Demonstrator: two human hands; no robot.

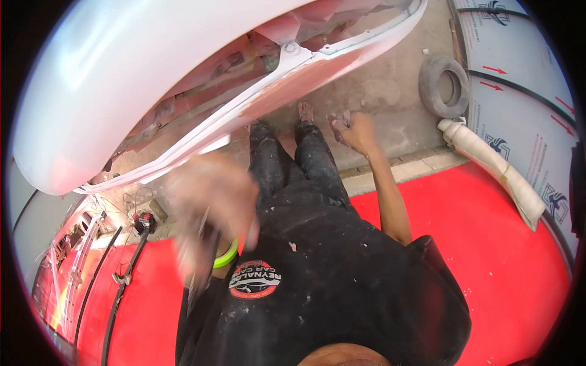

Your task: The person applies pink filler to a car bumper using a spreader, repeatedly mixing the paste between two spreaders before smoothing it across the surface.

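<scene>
Head view: the left hand (210,204) is a blur close to the camera, just under the edge of the white car panel (122,91); whether it grips anything I cannot tell, though a green ring (227,255) shows below it. The right hand (353,131) hangs loosely curled and empty, over the concrete floor (390,91). Working that edge well probably calls for slower strokes and steadying the panel with the idle hand

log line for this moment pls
left hand: blurred, raised near white car panel | right hand: loosely closed, holds nothing visible | standing, red floor
</scene>
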